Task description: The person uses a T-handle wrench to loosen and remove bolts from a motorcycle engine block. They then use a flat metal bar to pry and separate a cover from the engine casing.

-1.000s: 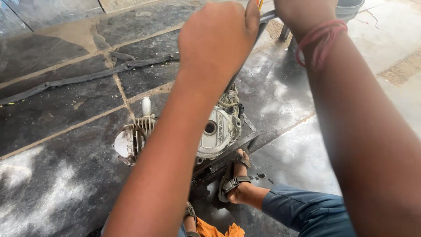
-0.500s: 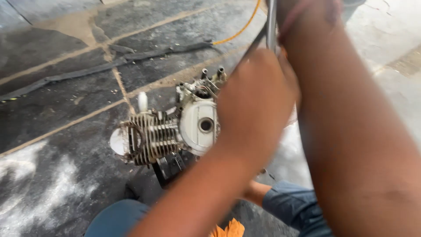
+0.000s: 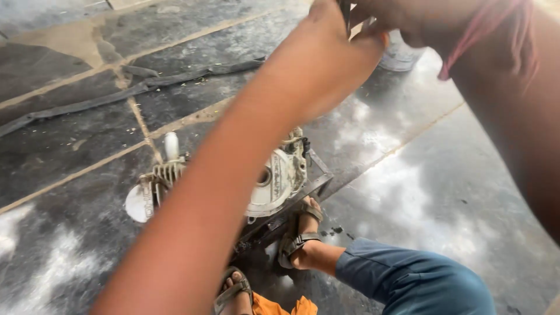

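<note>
Head view: small engine (image 3: 274, 181) on dark stone floor (image 3: 420, 192), pale round side cover, grey cooling fins (image 3: 166, 173) and white cap (image 3: 171, 145) at its left end, base pinned under sandalled foot (image 3: 300, 233). Above engine, left hand (image 3: 338, 44) closed round thin dark shaft (image 3: 345, 9) at top edge. Right hand (image 3: 408, 17) just beside it, grip cannot be told. Against half second ago: hands higher, engine more hidden behind forearm.
</note>
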